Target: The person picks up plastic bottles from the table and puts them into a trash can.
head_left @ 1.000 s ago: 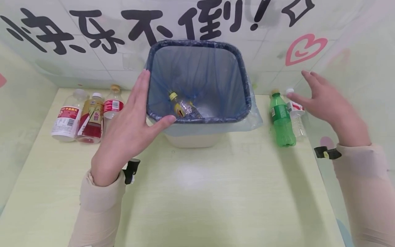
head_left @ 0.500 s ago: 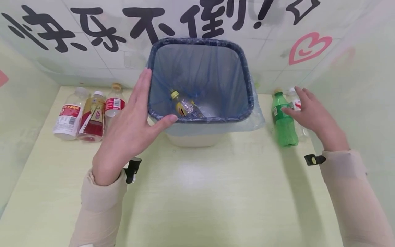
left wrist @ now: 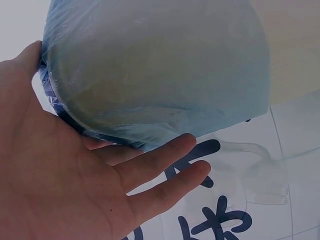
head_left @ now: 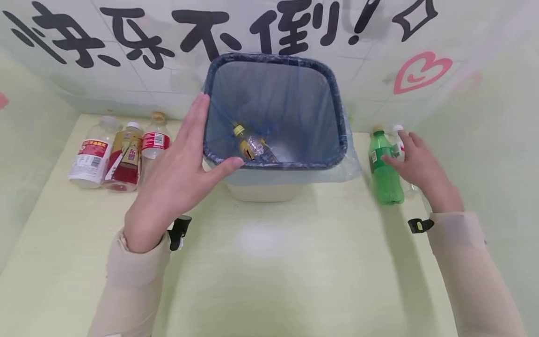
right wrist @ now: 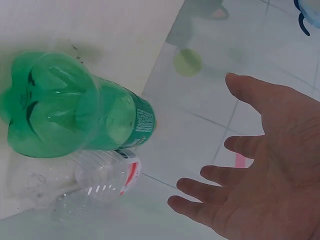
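Note:
A bin lined with a translucent blue bag stands at the back of the table. My left hand rests along its left rim, thumb at the front left corner and fingers straight. Inside the bin lies a clear plastic bottle with a yellow cap and yellow label. At the right, my right hand hovers over a green plastic bottle and a clear bottle with a white cap. Its fingers are spread; the right wrist view shows them apart from both bottles. The hand partly hides the clear bottle in the head view.
Three bottles stand at the back left: a wide one with a red and white label, one with a gold and red label, and one with an orange cap, partly behind my left hand. Walls enclose the table.
My right hand has moved left and down, from beyond the table's right edge to over the green and clear bottles. My left hand stays on the bin's rim.

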